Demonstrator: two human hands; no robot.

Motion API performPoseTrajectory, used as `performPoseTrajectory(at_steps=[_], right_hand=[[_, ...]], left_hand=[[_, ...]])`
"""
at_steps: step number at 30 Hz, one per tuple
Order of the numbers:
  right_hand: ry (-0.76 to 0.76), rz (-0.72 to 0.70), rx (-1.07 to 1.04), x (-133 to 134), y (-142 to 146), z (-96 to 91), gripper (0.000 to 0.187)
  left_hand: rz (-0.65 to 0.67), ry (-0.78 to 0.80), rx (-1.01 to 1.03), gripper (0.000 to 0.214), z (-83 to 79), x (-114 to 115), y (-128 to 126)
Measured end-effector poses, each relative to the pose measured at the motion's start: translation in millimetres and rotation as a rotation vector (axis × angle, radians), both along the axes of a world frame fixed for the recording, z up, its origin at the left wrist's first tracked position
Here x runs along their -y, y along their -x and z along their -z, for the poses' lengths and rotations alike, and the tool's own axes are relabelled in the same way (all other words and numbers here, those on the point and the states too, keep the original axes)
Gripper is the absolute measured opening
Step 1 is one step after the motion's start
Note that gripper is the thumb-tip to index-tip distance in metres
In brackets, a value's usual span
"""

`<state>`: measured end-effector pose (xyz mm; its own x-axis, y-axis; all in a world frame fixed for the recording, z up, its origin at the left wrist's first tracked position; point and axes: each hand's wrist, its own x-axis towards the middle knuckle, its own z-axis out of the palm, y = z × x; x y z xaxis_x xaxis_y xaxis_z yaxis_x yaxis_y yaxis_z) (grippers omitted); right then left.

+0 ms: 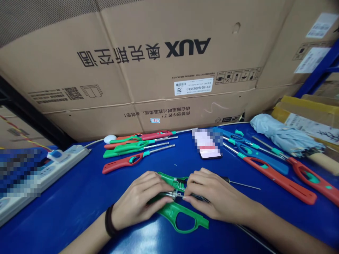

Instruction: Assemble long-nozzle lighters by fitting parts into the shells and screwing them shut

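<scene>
My left hand (141,197), a dark band on its wrist, is closed around a lighter's fuel tank (171,194), whose metal valve end points right. The fingers of my right hand (212,194) are pinched at that valve end; what they grip is mostly hidden. A thin dark piece (200,198) sticks out beneath them. Just below the hands lies one green lighter shell half (171,212) with a trigger hole. Behind the fingers, another green shell half (166,176) shows small inner parts. A screwdriver's shaft (245,185) extends beyond my right hand.
Several red and green lighters (124,163) lie at the back left, with red and blue lighters (278,179) at the right. A phone (210,153) lies between them. A power strip (66,155), a folded umbrella (283,132) and a large cardboard box (148,81) border the blue table.
</scene>
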<state>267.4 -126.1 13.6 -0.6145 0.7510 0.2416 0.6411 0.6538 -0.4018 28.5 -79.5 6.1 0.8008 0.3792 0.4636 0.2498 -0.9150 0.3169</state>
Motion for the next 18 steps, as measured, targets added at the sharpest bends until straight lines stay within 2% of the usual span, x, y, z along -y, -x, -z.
performPoseTrajectory(at_steps=[11, 14, 16, 18], right_hand=[[0.037, -0.002, -0.006, 1.0, 6.2, 1.1, 0.014], [0.031, 0.0, -0.011, 0.9, 4.8, 1.8, 0.014], [0.029, 0.01, -0.016, 0.3, 2.9, 2.0, 0.015], [0.032, 0.018, -0.03, -0.3, 1.0, 1.9, 0.015]], left_hand=[[-0.001, -0.023, -0.065, 0.017, -10.3, -4.7, 2.4], [0.005, -0.018, -0.095, 0.015, -11.2, -12.1, 7.9], [-0.046, -0.033, -0.108, 0.014, -12.7, -21.8, 17.4], [-0.165, -0.077, -0.063, 0.014, -14.8, -31.8, 28.1]])
